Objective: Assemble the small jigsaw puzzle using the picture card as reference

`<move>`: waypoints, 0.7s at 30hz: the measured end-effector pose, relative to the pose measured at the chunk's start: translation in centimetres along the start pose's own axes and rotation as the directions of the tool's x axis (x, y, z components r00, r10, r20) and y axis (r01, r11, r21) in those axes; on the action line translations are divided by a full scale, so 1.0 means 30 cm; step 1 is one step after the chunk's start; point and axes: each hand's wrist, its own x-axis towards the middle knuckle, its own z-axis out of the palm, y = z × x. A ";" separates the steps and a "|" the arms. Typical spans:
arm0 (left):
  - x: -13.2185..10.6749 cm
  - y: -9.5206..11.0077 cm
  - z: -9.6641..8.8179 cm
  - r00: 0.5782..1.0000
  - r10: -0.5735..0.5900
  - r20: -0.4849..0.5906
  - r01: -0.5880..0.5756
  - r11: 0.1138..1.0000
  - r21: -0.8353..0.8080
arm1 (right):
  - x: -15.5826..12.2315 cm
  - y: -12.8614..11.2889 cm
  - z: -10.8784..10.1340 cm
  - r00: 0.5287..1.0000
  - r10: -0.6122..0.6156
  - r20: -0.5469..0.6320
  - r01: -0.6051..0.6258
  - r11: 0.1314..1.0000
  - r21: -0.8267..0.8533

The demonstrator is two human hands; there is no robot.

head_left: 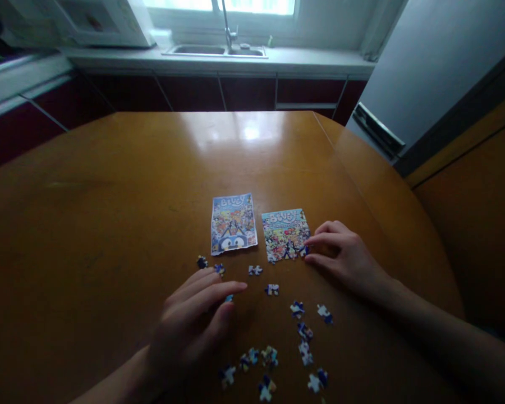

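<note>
A partly assembled jigsaw puzzle (284, 230) lies on the table, its lower edge uneven. At its lower right corner my right hand (343, 255) pinches a small puzzle piece (304, 251) against the edge. To the left is a creased picture sheet (233, 221) with a similar colourful design. My left hand (197, 311) hovers low over the table below that sheet, fingers stretched and apart; a bluish piece (229, 298) shows between its index finger and thumb, apparently on the tabletop. Loose pieces (272, 289) lie scattered around and below the puzzle.
The brown wooden table (109, 196) has a rounded edge. More loose pieces (269, 356) lie near its front. Beyond it stand a counter with a sink (202, 50) and a white microwave-like box (105, 22). A grey fridge (437, 62) is at the right.
</note>
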 end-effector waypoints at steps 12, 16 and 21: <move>-0.001 0.012 -0.006 0.999 -0.051 0.013 0.051 0.999 -0.005 | 0.000 0.012 0.012 1.000 -0.005 0.014 0.005 1.000 -0.023; 0.005 0.018 -0.006 0.998 -0.062 0.003 0.062 0.998 -0.004 | 0.000 0.012 0.011 1.000 -0.002 0.023 0.002 1.000 -0.027; 0.005 0.018 -0.006 0.998 -0.062 0.004 0.062 0.998 -0.003 | 0.002 0.008 0.010 1.000 0.001 0.025 0.000 1.000 -0.022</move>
